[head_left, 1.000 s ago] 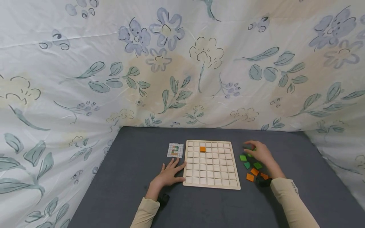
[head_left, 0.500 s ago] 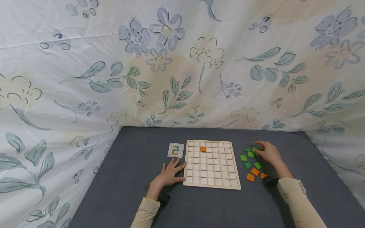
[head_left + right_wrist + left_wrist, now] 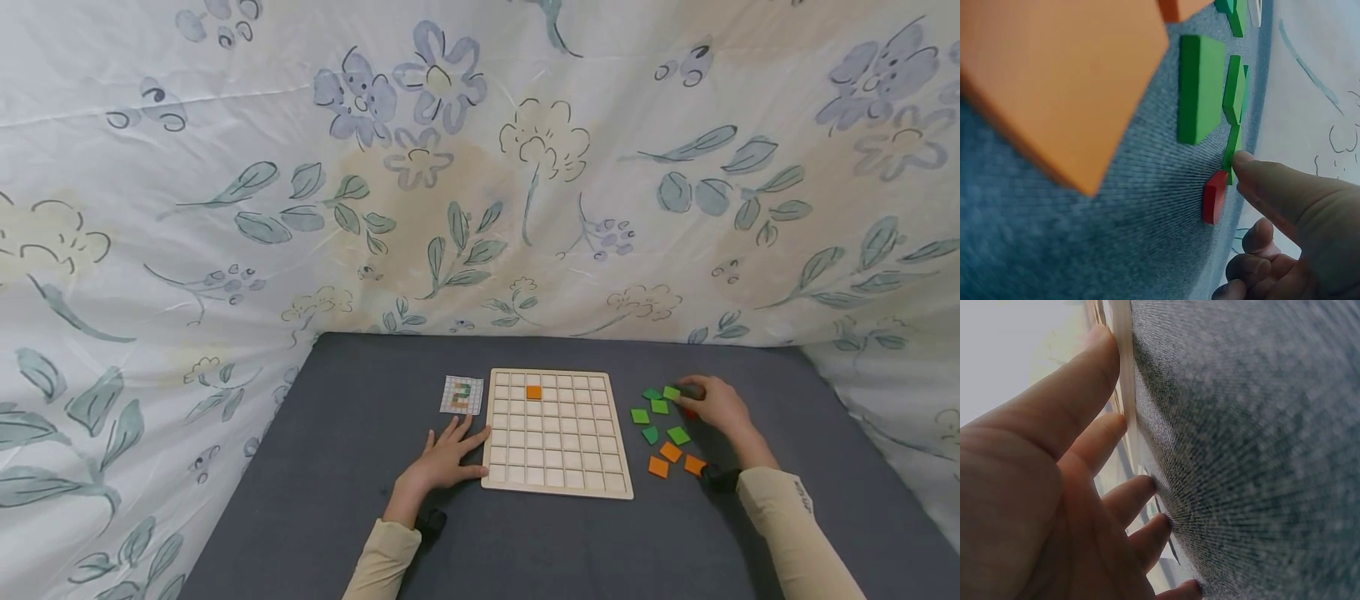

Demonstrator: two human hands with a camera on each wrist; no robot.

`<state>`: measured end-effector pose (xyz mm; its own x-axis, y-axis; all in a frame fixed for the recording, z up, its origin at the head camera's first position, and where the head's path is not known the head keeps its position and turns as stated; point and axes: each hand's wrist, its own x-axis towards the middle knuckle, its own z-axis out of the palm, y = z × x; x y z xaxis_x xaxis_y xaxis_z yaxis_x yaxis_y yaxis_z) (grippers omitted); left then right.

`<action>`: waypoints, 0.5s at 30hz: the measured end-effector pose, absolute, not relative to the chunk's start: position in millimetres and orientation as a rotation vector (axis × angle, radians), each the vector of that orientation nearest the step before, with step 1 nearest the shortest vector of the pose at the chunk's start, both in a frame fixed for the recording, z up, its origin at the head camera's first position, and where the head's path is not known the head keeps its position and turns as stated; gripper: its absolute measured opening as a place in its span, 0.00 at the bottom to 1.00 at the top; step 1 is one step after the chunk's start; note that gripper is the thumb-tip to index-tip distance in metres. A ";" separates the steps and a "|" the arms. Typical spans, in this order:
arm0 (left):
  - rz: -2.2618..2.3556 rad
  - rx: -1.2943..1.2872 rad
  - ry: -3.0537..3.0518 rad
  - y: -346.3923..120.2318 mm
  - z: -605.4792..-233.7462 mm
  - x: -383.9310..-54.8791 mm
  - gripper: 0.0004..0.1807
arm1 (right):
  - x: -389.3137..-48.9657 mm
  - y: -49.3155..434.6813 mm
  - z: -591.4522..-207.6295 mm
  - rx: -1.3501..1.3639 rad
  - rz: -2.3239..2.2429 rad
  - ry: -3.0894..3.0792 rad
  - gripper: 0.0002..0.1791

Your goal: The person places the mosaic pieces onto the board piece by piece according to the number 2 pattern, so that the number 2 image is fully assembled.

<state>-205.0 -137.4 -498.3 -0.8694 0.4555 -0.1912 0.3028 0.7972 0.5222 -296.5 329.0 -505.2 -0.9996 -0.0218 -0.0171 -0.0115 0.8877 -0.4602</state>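
Observation:
My left hand (image 3: pixel 442 464) rests with spread fingers at the left edge of the wooden grid board (image 3: pixel 552 439); thumb and index finger touch its rim. One orange square tile (image 3: pixel 533 392) sits in an upper cell. Over the tiles right of the board is my right hand (image 3: pixel 718 406), thumb and index finger apart, nothing visible between them. Its thumb (image 3: pixel 1272 178) is at a light green tile (image 3: pixel 1230 150), touching or nearly so. A red tile (image 3: pixel 1213 197) lies close by, mostly covered by the hand in the head view.
Several green tiles (image 3: pixel 640 416) and orange tiles (image 3: pixel 658 467) lie loose right of the board. A small pattern card (image 3: pixel 461 395) with a coloured grid lies left of it. Flowered cloth (image 3: pixel 480 167) hangs behind the dark table (image 3: pixel 525 542).
My right hand has moved right, uncovering green tiles at the top of the group and part of the red tile. The left hand and board have stayed put.

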 end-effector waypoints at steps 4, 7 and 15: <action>0.697 0.576 2.682 -137.3 -498.9 -205.2 0.37 | -297.9 329.9 -509.3 -0.016 -0.744 3.016 0.22; 0.694 0.574 2.683 -137.2 -499.3 -205.1 0.37 | -298.9 330.3 -511.4 -0.003 -0.744 3.008 0.22; 0.700 0.575 2.682 -137.8 -498.0 -204.8 0.36 | -298.5 328.1 -509.5 -0.029 -0.680 3.047 0.19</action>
